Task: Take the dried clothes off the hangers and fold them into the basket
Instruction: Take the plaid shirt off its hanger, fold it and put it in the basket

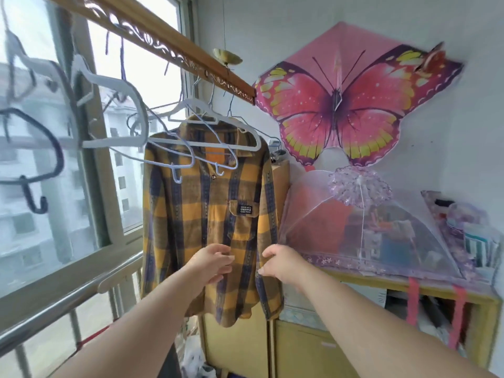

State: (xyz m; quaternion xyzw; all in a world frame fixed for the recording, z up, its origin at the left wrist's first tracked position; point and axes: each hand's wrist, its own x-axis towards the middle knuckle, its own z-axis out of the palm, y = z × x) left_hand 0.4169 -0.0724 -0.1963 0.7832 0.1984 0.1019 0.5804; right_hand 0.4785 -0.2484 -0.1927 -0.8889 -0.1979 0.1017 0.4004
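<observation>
Under the wooden rail (152, 31), the plaid shirt (207, 214) hangs among white hangers (215, 144). The left hand (215, 264) and right hand (281, 264) pinch its lower front. Tugging downward could unhook hangers or strain buttons.

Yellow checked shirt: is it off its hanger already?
No, the yellow plaid shirt hangs by its shoulders among the hangers under the wooden drying rail.

One plaid shirt (191, 214), one wooden rail (163, 47), one butterfly kite (362, 105), one mesh cover (381, 236), one dark hanger (58, 156); white hangers (120, 143) at least four, blurred. Two grips: left grip (211, 264), right grip (281, 264).
</observation>
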